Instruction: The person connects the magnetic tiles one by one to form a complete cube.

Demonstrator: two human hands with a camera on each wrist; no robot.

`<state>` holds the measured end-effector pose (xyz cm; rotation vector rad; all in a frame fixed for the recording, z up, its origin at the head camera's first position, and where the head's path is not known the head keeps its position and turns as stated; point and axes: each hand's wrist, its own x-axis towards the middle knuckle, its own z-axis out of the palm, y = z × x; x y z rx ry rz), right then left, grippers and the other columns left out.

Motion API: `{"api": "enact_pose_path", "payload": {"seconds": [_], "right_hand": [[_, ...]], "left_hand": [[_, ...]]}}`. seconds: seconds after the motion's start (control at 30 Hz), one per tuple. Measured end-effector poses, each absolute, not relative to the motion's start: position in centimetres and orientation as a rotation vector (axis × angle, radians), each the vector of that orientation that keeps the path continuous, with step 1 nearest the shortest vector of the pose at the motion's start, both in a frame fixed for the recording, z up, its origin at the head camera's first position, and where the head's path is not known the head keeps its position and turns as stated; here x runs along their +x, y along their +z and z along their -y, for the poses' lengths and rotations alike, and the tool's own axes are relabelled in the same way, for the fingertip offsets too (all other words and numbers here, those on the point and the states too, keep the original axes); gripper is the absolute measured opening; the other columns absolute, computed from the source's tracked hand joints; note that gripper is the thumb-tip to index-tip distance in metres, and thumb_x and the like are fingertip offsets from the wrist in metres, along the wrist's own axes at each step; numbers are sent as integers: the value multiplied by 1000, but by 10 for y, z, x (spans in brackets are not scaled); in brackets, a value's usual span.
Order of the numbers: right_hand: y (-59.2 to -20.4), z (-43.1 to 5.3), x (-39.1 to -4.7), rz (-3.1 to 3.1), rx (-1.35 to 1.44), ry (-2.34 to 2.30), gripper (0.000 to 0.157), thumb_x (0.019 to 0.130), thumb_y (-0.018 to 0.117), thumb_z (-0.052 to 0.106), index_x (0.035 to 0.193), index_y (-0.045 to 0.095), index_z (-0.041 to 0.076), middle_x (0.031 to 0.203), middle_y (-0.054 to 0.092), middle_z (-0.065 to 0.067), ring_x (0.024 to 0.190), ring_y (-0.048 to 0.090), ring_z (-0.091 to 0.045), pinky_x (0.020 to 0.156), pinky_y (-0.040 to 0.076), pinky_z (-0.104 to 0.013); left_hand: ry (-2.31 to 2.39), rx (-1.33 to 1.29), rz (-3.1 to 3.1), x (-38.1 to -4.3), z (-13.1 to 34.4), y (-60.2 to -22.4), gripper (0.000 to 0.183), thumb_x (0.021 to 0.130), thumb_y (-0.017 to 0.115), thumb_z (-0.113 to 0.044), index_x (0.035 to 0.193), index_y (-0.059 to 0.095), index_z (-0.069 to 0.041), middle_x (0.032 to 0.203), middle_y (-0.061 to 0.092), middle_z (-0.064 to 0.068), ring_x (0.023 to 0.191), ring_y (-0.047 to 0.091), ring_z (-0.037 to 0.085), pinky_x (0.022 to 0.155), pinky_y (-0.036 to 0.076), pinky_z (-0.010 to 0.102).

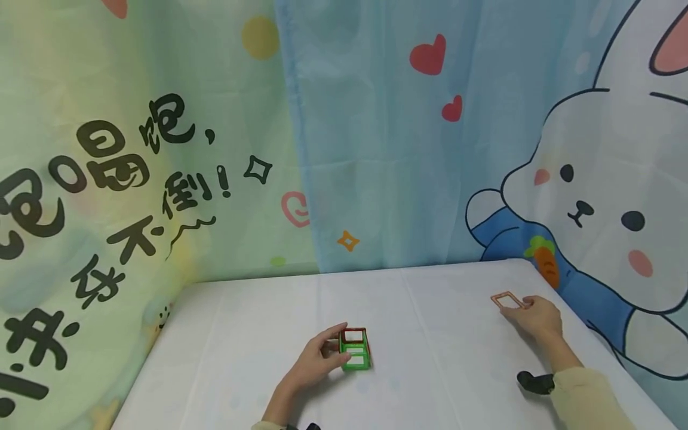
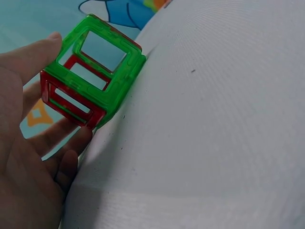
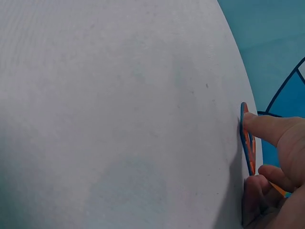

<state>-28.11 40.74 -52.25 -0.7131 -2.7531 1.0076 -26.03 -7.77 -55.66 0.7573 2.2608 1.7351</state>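
Near the middle of the table my left hand (image 1: 316, 357) holds a small box built of green and red square magnetic tiles (image 1: 355, 357). In the left wrist view the thumb lies against the green side of the tile box (image 2: 102, 95), with the other fingers around its red side. Far to the right, my right hand (image 1: 540, 321) pinches a flat orange magnetic tile (image 1: 500, 297) with an open square centre. Seen nearly edge-on in the right wrist view, the orange tile (image 3: 251, 152) has a dark blue edge beside it, close to the cloth.
A white cloth (image 1: 430, 370) covers the table. Behind it hangs a printed curtain (image 1: 376, 179) with a rabbit, hearts and lettering. A black strap end (image 1: 534, 383) sticks out by the right sleeve (image 1: 588, 400).
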Motion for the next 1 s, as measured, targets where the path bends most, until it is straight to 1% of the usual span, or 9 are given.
{"api": "enact_pose_path", "payload": {"seconds": [0.2,0.47,0.53,0.67,0.77,0.9,1.0], "right_hand": [[-527,-406,-282,2767,-727,938,70,83,75,28,122,44,-22,110,51,-38,96,49,-48,77,45,-51],[-529,-403,-284,2759,-688,926,67,82,74,28,120,46,-20,105,54,-37,95,50,-48,75,45,-51],[-530,-401,-284,2758,-633,920,66,82,74,27,120,47,-20,105,55,-36,95,51,-47,76,44,-52],[-529,-393,-283,2761,-440,927,64,82,74,26,118,49,-21,103,56,-35,94,52,-46,76,44,-53],[-527,-382,-281,2775,-312,936,64,82,74,28,118,51,-20,107,56,-36,95,53,-46,77,46,-54],[-521,-360,-278,2792,-194,959,64,82,75,30,120,53,-18,114,54,-37,100,52,-46,81,46,-57],[-513,-340,-276,2776,-95,966,61,81,77,28,119,56,-15,115,54,-36,104,51,-47,85,43,-59]], "left_hand": [[1732,751,-2268,-261,78,-560,61,91,69,-21,146,44,-10,124,59,8,101,62,17,81,47,29],[1731,742,-2291,-261,78,-558,62,90,70,-21,145,45,-10,124,59,9,99,62,16,79,46,28],[1731,745,-2298,-260,78,-558,64,89,72,-21,145,44,-11,124,59,10,99,62,16,79,46,28],[1732,734,-2323,-261,78,-558,69,86,75,-22,147,43,-12,124,59,10,98,61,17,78,46,28],[1729,699,-2341,-261,78,-558,72,84,77,-22,146,43,-10,123,60,10,95,60,16,77,45,28],[1719,644,-2353,-261,78,-558,67,81,80,-21,138,48,-5,121,60,8,94,59,14,78,45,28],[1719,618,-2346,-261,77,-558,63,80,81,-19,133,52,-5,122,61,8,95,60,14,79,45,28]]}}
